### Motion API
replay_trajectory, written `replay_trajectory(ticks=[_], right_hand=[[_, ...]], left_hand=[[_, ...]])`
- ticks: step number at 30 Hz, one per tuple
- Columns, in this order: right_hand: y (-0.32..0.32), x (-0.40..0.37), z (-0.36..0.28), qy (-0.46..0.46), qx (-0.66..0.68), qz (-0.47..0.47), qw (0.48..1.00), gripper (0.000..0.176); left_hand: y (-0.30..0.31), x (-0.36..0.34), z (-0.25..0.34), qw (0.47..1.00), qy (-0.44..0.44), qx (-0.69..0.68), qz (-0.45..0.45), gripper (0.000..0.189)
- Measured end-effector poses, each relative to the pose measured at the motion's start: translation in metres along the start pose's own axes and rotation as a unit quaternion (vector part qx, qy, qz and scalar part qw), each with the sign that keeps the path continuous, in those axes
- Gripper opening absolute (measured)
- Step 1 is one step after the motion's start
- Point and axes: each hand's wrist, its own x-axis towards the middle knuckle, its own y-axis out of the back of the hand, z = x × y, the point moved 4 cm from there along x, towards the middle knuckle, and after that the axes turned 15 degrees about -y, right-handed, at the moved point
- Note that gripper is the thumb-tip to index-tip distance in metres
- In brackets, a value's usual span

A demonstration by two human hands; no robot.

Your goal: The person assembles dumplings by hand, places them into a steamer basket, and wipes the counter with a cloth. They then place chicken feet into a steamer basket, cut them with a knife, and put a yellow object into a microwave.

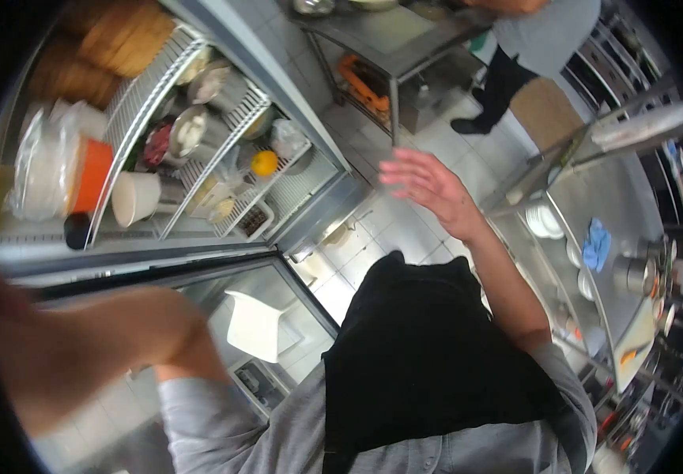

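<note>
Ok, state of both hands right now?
Left hand: blurred at the picture's left edge; can't tell if open, closed or holding anything.
Right hand: open, nothing visible in it.

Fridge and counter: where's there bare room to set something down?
Counter: a bare patch lies beside the blue item, on its side away from the pots. It's crowded from the pots toward the board.
Fridge: a small patch of rack beside the fruit, toward the side wall, looks bare; the shelves around the bowls are packed.

Comm. kitchen w/ food-filled fridge (239,39), s/s counter (598,189).
</note>
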Motion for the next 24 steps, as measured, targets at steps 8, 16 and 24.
replay_trajectory(ticks=[8,16,24], right_hand=[[0.034,-0.058,0.113,-0.143,0.288,0.219,0.921,0.047],[0.224,-0.307,0.182,-0.147,0.259,0.442,0.846,0.034],[0.387,-0.385,0.032,-0.269,-0.205,0.774,0.536,0.053]], left_hand=[[-0.25,-0.239,0.096,0.741,0.308,-0.497,-0.33,0.067],[-0.296,-0.566,-0.226,0.839,0.371,0.129,-0.378,0.044],[-0.362,-0.684,-0.43,0.825,-0.133,0.273,-0.476,0.029]])
